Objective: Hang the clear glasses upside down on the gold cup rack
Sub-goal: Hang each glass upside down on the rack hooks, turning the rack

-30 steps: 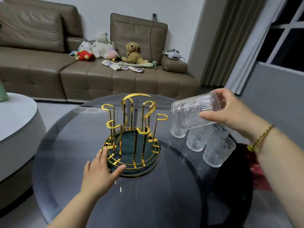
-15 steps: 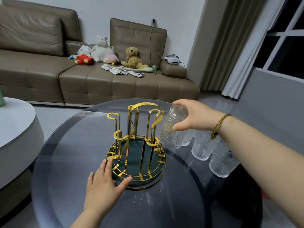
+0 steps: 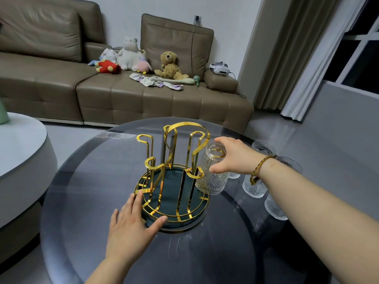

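Observation:
The gold cup rack with a dark green base stands in the middle of the round glass table. A clear ribbed glass hangs upside down over the rack's right hook, which shows through its bottom. My right hand rests around the top of that glass, fingers loosely on it. My left hand lies flat on the table, thumb and fingers touching the rack's front left rim. Several more clear glasses stand to the right, partly behind my right arm.
A brown sofa with plush toys and a headset is behind the table. A white round table stands at the left. Curtains and a window are at the right.
My right hand brought the glass from the right, turned it bottom up and lowered it onto the rack's right hook. My left hand stayed at the rack's base.

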`<state>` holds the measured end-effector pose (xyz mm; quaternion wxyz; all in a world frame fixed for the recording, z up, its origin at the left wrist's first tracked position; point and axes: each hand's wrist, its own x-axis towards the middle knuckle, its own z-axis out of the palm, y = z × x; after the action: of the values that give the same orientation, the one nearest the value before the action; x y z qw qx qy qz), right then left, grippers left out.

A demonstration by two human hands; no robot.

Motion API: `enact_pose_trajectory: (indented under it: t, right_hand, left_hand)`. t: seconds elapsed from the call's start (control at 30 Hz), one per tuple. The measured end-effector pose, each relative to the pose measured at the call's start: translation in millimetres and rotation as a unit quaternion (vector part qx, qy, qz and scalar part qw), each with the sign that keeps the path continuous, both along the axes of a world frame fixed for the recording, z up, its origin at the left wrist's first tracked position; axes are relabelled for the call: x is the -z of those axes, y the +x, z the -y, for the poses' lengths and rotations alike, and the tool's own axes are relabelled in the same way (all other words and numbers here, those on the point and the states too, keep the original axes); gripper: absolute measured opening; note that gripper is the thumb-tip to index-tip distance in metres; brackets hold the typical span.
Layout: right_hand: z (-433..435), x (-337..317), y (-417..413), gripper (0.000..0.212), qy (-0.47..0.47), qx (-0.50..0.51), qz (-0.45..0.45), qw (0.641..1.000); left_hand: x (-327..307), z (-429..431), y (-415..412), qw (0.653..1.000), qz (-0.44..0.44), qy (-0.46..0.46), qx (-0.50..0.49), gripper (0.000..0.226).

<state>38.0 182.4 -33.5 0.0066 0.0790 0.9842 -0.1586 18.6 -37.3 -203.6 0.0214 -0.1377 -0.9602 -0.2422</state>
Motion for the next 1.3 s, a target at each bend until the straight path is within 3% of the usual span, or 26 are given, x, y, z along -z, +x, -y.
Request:
enact_pose_trajectory:
  t: [0.37,0.53,0.6,0.7,0.83,0.93,1.03,1.1,1.3]
  right_hand:
    - [3.0,2.1,2.3,0.089,-0.015,0.007,0.011,1.000]
    - [-1.7,6.5,24.1,0.082,-0.111,0.042,-0.099,0.988]
    - [-7.7,19.5,41.9,0.062,-0.140,0.078,-0.232,0.959]
    - [-15.9,48.4,72.8,0.036,-0.108,0.162,-0.399,0.896]
    - [-29.5,86.9,108.8,0.040,-0.079,0.259,-0.476,0.837]
    - [-48.4,102.3,128.0,0.051,-0.079,0.310,-0.531,0.785]
    - [-65.9,123.4,136.8,0.077,-0.174,0.403,-0.467,0.767]
    - [-72.4,135.3,133.0,0.094,-0.232,0.447,-0.395,0.768]
    - [-86.9,144.8,108.4,0.113,-0.300,0.443,-0.315,0.784]
  left_hand:
    - [-1.2,-0.3,1.8,1.000,-0.001,0.018,0.001,0.101]
    - [-6.1,1.7,4.9,1.000,0.001,0.024,0.009,0.094]
    - [-10.2,2.2,8.7,0.999,-0.007,0.027,0.018,0.086]
    - [-16.3,2.4,22.1,0.997,-0.049,0.037,0.042,0.075]
    - [-15.0,1.1,48.7,0.982,-0.147,0.025,0.116,0.085]
    - [-23.2,-9.4,70.5,0.964,-0.179,0.008,0.198,0.072]
    - [-17.7,-25.1,87.9,0.944,-0.176,-0.062,0.271,0.062]
    - [-12.9,-35.1,91.2,0.938,-0.195,-0.078,0.276,0.043]
    - [-11.6,-40.8,88.6,0.942,-0.186,-0.103,0.259,0.035]
